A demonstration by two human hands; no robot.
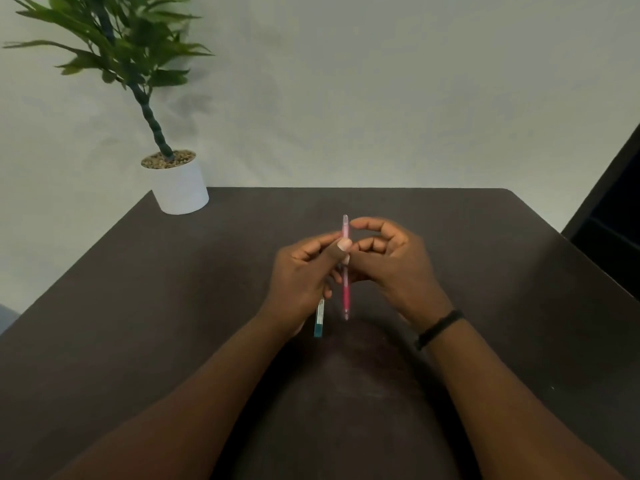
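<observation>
Pinching a pink pen (345,292) between thumb and forefinger, the left hand (300,271) is holding it nearly upright above the middle of the dark table (138,306). The pen's clear end is pointing away toward the wall and its lower end is pointing back toward the person. The same hand's other fingers are curling inward, and a second pen (319,322), white-barrelled with a teal end, is sticking out below the palm. It is looking tucked under those curled fingers, though the contact itself is hidden.

The right hand (391,261) is sitting just beside the pink pen on its other side with its fingers bent. The forefinger is arching toward the top of the barrel and the others are curling near its middle. Whether they are gripping the pen or only hovering close is not possible to tell. A black wristband (438,329) is circling the right wrist.

A white pot (180,190) with a green leafy plant is standing at the table's far left corner, and a dark panel (616,220) is showing at the right edge
</observation>
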